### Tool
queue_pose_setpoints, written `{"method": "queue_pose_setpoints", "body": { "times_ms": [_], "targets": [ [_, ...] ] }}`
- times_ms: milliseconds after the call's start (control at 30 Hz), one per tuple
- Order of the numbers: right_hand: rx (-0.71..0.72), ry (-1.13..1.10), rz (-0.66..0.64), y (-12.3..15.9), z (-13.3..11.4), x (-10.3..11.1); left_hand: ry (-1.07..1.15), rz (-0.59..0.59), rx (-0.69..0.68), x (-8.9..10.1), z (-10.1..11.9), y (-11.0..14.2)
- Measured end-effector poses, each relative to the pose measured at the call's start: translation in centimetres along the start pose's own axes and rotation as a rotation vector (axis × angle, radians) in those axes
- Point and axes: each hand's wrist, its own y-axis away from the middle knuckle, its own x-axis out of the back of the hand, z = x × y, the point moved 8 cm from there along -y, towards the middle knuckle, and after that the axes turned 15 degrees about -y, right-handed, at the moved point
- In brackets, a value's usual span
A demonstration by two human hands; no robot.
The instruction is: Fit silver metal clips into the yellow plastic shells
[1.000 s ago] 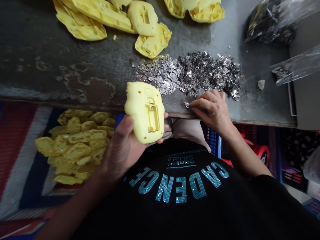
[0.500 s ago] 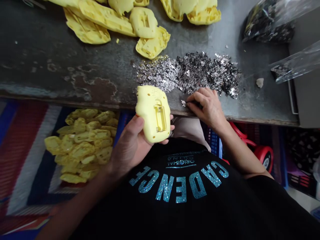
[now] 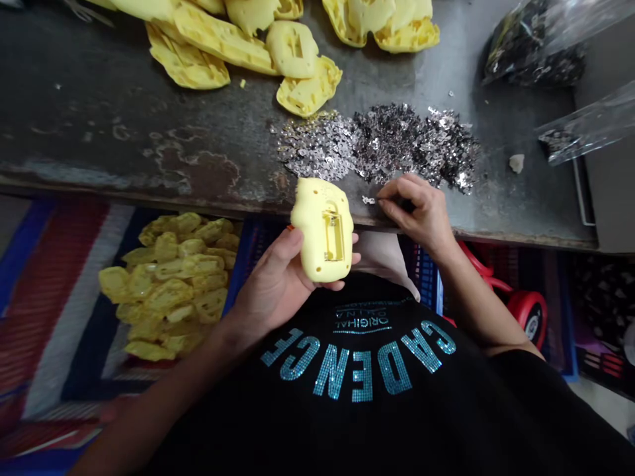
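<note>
My left hand [image 3: 278, 277] is wrapped round a yellow plastic housing [image 3: 313, 248], held up in front of the table edge. Its outer face, with an open battery compartment [image 3: 333, 237] and screw holes, is turned toward me. My right hand [image 3: 419, 210] rests at the table's front edge with thumb and forefinger pinched together; whatever may be between the tips is too small to make out. Just left of those fingertips lies a small shiny metal piece [image 3: 368, 199]. Behind the hands spread a silver pile [image 3: 317, 147] and a darker pile [image 3: 391, 142] of small metal pieces.
Several yellow shells [image 3: 310, 86] lie along the back of the metal table [image 3: 114, 149]. Clear bags of metal pieces [image 3: 536, 59] stand at the back right, near a whitish lump [image 3: 516, 163]. Below the table, at left, yellow parts [image 3: 169, 284] are heaped.
The yellow housing and my left hand have shifted slightly right. My right fingertips now sit a little apart from the small metal piece. The whole view has shifted slightly.
</note>
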Motion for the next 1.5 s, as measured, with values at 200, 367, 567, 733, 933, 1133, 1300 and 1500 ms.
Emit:
{"method": "queue_pose_setpoints", "body": {
  "times_ms": [200, 367, 567, 733, 933, 1133, 1300, 1500],
  "targets": [
    [0.006, -0.354, 0.065, -0.5, -1.9, 2.4, 0.017, -0.069, 0.096, -1.4, -0.6, -0.4],
    [0.117, -0.340, -0.168, -0.6, -5.9, 2.0, 0.034, -0.117, 0.182, -2.6, -1.3, -0.3],
    [0.199, -0.254, -0.349, -0.8, -8.4, 1.3, 0.029, -0.161, 0.252, -3.6, -1.6, 0.0],
    [0.061, -0.315, -0.362, -1.4, -8.6, 1.2, 0.017, -0.150, 0.256, -3.9, -1.8, 0.1],
    [0.055, -0.271, -0.352, -1.7, -9.0, 1.4, -0.007, -0.127, 0.243, -4.3, -1.7, 0.1],
    [0.070, -0.175, -0.322, -1.5, -9.4, 1.3, 0.005, -0.153, 0.261, -4.7, -1.7, 0.2],
    [0.008, -0.064, -0.235, -0.3, -9.7, 1.4, 0.053, -0.167, 0.224, -4.7, -1.6, 0.0],
    [0.129, -0.053, -0.040, 1.5, -9.4, 2.8, 0.091, -0.175, 0.237, -4.8, -1.6, 0.0]
  ]
}}
